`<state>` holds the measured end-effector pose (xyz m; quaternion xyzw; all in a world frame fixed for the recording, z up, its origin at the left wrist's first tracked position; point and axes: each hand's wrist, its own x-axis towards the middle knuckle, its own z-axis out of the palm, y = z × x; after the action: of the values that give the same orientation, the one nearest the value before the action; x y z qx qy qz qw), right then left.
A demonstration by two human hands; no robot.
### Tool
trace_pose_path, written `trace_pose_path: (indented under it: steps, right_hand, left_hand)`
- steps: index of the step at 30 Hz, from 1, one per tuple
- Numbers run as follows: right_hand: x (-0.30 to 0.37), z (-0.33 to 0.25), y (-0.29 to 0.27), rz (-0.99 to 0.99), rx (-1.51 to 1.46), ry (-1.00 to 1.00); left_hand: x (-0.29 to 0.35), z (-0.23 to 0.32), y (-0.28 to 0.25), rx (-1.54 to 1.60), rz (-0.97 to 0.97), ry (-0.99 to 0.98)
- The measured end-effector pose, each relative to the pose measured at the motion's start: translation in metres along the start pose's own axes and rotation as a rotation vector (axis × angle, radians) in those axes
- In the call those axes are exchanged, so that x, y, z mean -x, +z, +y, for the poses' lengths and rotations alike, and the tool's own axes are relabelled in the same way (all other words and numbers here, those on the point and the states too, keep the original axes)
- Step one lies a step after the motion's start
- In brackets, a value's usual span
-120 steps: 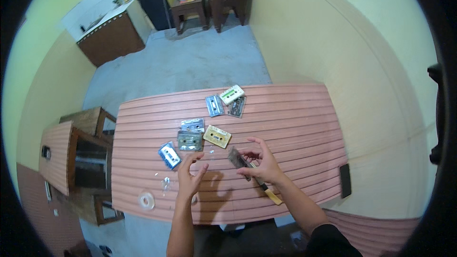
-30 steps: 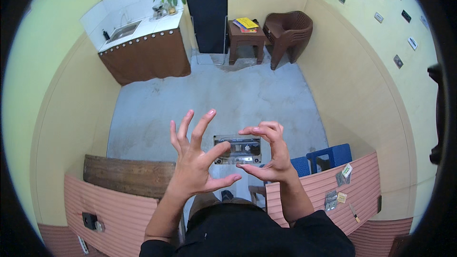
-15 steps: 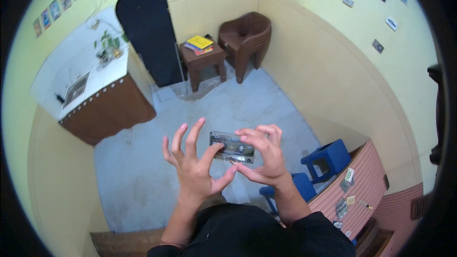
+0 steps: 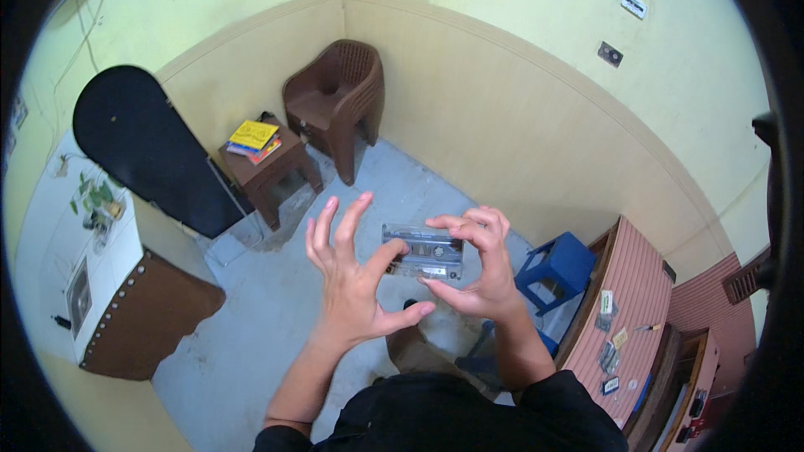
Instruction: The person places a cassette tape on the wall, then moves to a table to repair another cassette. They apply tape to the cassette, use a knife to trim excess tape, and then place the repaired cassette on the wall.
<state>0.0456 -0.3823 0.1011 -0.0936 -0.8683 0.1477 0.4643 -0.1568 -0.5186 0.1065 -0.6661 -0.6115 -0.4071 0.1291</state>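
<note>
A see-through cassette tape [image 4: 433, 253] is held up in front of me over the floor. My right hand [image 4: 479, 264] grips its right end, thumb along the lower edge and fingertips on the upper corner. My left hand [image 4: 347, 272] has its fingers spread apart. Its index fingertip touches the left part of the cassette, near a reel hole, and its thumb points right, below the cassette and apart from it.
On my right stands a pink ribbed table [image 4: 624, 335] with loose cassettes [image 4: 610, 358] and a screwdriver [image 4: 647, 328]. Blue stools [image 4: 563, 264] sit beside it. Farther off are a brown chair [image 4: 333, 92], a small table with books [image 4: 255, 141], a black board [image 4: 146, 146] and a sink counter [image 4: 142, 310].
The view has swung to the right, so the furniture sits farther left. My right hand still holds the cassette, now more level; my left thumb has moved away from the right thumb.
</note>
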Motion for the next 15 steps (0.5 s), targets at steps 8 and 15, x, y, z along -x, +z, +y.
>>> trace_pose_path:
  steps: [8,15]
  right_hand:
    - [-0.079,0.166,-0.027,-0.081,-0.070,0.033]
    - [-0.130,0.268,-0.026,0.114,0.208,-0.014]
  left_hand:
    - [-0.167,-0.100,0.089,0.096,-0.006,0.351]
    - [-0.246,-0.096,0.179,-0.097,0.097,0.037]
